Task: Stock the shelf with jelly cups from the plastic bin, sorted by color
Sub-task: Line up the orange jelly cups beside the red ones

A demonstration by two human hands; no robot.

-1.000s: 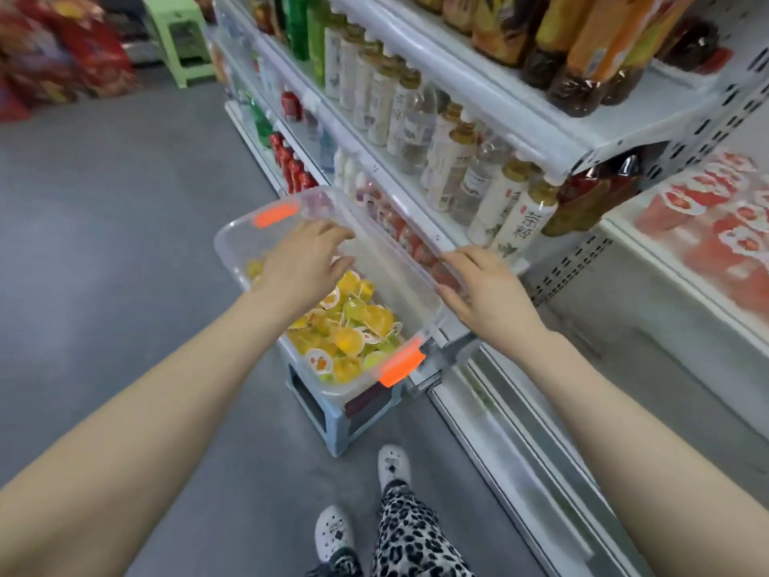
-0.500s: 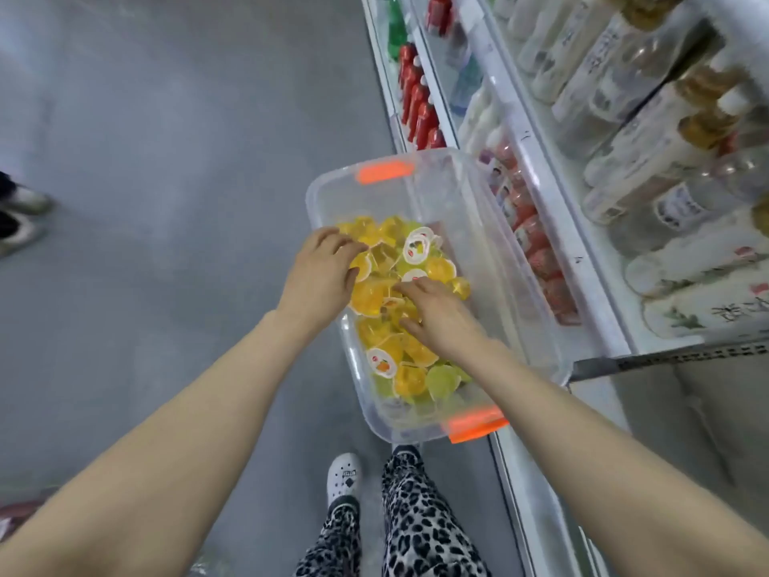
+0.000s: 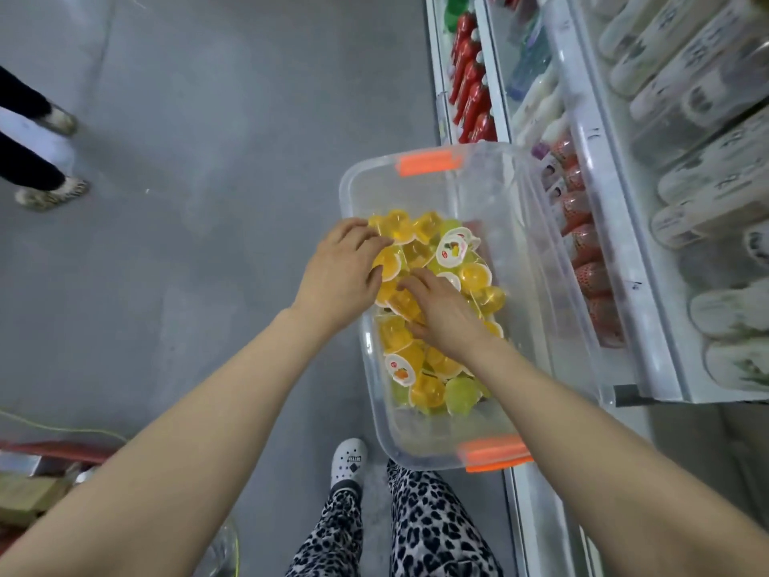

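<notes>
Jelly cups [image 3: 389, 262] clutched by curled left hand [image 3: 341, 272] fingers inside bin [image 3: 416, 189]; right hand [image 3: 447, 316] fingers' hold unclear. One color best gathered per handful.

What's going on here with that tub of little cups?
A person stands beside a drinks shelf with both hands down in a clear plastic bin of yellow, orange and green jelly cups. The left hand curls round a yellow one at the far end of the pile. The right hand digs into the middle; whether it holds one is hidden. Neither hand has lifted a cup out yet.
</notes>
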